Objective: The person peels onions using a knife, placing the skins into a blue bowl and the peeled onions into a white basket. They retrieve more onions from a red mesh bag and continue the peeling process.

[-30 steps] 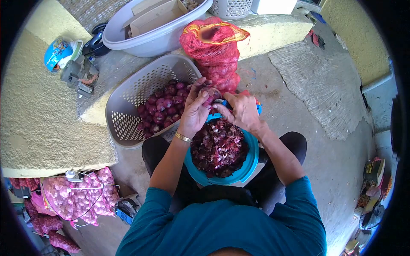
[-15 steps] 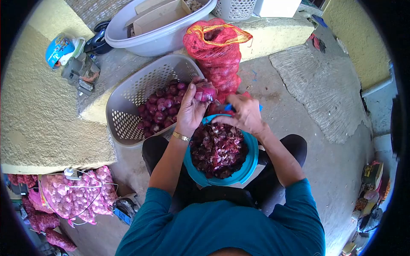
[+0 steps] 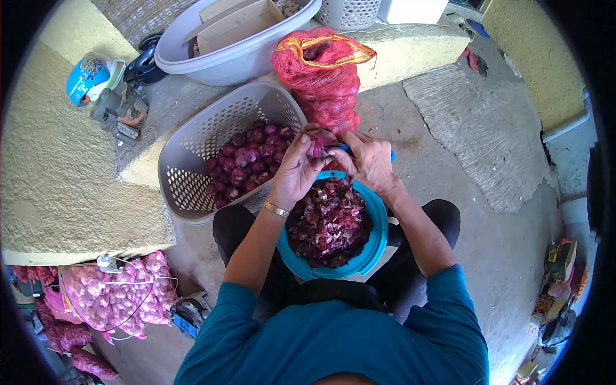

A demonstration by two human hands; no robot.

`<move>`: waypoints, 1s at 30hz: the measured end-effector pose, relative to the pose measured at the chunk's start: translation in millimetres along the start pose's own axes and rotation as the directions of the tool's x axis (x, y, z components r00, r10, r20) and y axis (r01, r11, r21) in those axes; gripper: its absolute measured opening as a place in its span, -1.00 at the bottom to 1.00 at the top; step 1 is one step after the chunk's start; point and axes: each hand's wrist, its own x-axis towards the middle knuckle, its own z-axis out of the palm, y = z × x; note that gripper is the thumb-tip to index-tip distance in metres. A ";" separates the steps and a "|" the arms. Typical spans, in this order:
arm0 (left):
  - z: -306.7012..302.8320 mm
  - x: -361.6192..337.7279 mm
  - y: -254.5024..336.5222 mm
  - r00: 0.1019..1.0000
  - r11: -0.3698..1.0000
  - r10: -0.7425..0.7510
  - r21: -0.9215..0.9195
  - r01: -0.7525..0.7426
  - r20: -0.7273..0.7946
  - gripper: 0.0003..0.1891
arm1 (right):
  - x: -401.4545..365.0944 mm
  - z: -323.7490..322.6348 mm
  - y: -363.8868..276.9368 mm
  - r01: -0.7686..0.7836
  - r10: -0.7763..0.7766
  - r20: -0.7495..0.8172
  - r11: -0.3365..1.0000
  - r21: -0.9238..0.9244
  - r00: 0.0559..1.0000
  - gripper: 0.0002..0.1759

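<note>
My left hand (image 3: 297, 172), with a gold watch on its wrist, is closed around a red onion (image 3: 319, 142). My right hand (image 3: 372, 162) grips a blue-handled knife (image 3: 393, 156), its thumb close to the onion; the blade is mostly hidden between the hands. Both hands meet just above the far rim of a turquoise basin (image 3: 380, 240), which holds a heap of loose onion skins (image 3: 327, 221). Left of my hands, a grey perforated basket (image 3: 183, 144) contains many purple onions (image 3: 244, 159). Behind them stands a red mesh sack (image 3: 327, 96) full of onions.
On the ledge sit a large pale tub (image 3: 234, 54) and a blue helmet-like item (image 3: 88, 78). Pink net bags of bulbs (image 3: 119, 292) lie at lower left. Rough concrete floor (image 3: 462, 141) extends to the right, with assorted items (image 3: 557, 289) along that wall.
My right hand has moved left and up with the knife, coming against the onion. My left hand has shifted slightly right and down, so both hands now meet.
</note>
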 end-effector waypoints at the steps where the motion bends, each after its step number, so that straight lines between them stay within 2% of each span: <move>1: -0.9 0.2 -0.9 1.000 1.000 0.000 -0.001 0.000 0.000 -0.59 | -0.7 0.5 0.7 0.007 -0.007 0.019 1.000 0.011 1.000 -0.56; 2: -3.1 0.6 -2.4 0.999 1.000 0.006 -0.008 -0.006 -0.048 -0.59 | -1.4 1.3 1.3 0.007 -0.007 0.020 1.000 0.010 1.000 -0.56; 4: -17.0 1.8 -4.8 0.995 1.000 0.014 -0.012 -0.016 -0.097 -0.59 | -1.9 3.3 1.6 0.111 -0.109 0.076 0.994 -0.016 0.991 -0.58; 6: -29.5 3.5 -2.5 0.996 0.972 -0.036 -0.230 0.054 0.085 -0.57 | -2.2 2.8 -1.2 0.160 -0.161 0.106 0.987 0.012 0.981 -0.57; 7: -28.0 3.6 -1.7 0.996 0.972 -0.035 -0.229 0.054 0.084 -0.57 | -3.1 2.7 -3.0 0.208 -0.211 0.135 0.977 0.040 0.968 -0.57; 8: -26.3 4.1 -1.4 0.998 0.985 -0.043 -0.169 0.034 -0.050 -0.56 | -5.5 4.8 -3.2 0.209 -0.212 0.135 0.977 0.041 0.968 -0.57; 9: -20.5 4.6 0.7 0.982 0.994 -0.042 -0.106 0.022 -0.184 -0.54 | -8.3 7.5 -3.5 0.253 -0.265 0.213 0.964 0.081 0.941 -0.57; 10: -17.5 5.3 3.1 0.982 0.994 -0.040 -0.106 0.021 -0.185 -0.54 | -10.6 8.9 -3.7 0.292 -0.317 0.287 0.948 0.126 0.904 -0.56; 11: -15.2 6.6 5.8 0.988 0.994 0.010 -0.110 -0.028 -0.155 -0.51 | -12.6 7.6 -2.7 0.281 -0.302 0.373 0.953 0.112 0.877 -0.54; 12: -14.9 7.2 7.5 0.990 0.991 0.061 -0.115 -0.075 -0.125 -0.48 | -11.7 4.2 -2.3 0.282 -0.303 0.373 0.953 0.112 0.877 -0.54; 14: -13.6 7.1 8.9 0.992 0.982 0.049 -0.176 -0.070 -0.119 -0.42 | -7.7 -4.2 -2.2 0.245 -0.291 0.437 0.956 0.160 0.851 -0.51; 16: -7.4 6.3 9.5 0.990 0.956 0.047 -0.283 -0.084 -0.134 -0.38 | -1.9 -14.7 -6.4 0.221 -0.273 0.429 0.961 0.167 0.861 -0.49; 18: -6.9 6.4 10.1 0.992 0.961 0.043 -0.267 -0.072 -0.115 -0.39 | -1.1 -17.9 -8.1 0.195 -0.252 0.422 0.965 0.175 0.871 -0.47; 20: -6.8 6.1 10.6 0.995 0.967 0.036 -0.249 -0.059 -0.096 -0.39 | -2.9 -18.6 -9.7 0.150 -0.197 0.325 0.975 0.162 0.925 -0.46; 23: -8.5 5.3 12.0 0.993 0.957 0.009 -0.287 -0.042 -0.115 -0.41 | -7.7 -10.7 -3.9 0.074 -0.121 0.311 0.984 0.160 0.943 -0.47; 25: -9.6 5.0 12.8 0.995 0.952 -0.048 -0.305 0.021 -0.084 -0.43 | -8.5 -8.0 -2.6 0.062 -0.114 0.315 0.983 0.171 0.942 -0.50; 28: -4.6 5.2 10.5 0.987 0.975 0.031 -0.211 -0.064 -0.157 -0.42 | -8.4 -9.4 -3.3 0.062 -0.119 0.318 0.981 0.182 0.941 -0.56; 30: -4.2 4.6 11.6 0.990 0.973 0.026 -0.225 -0.057 -0.138 -0.43 | -6.3 -14.2 -5.0 0.073 -0.129 0.317 0.981 0.181 0.940 -0.59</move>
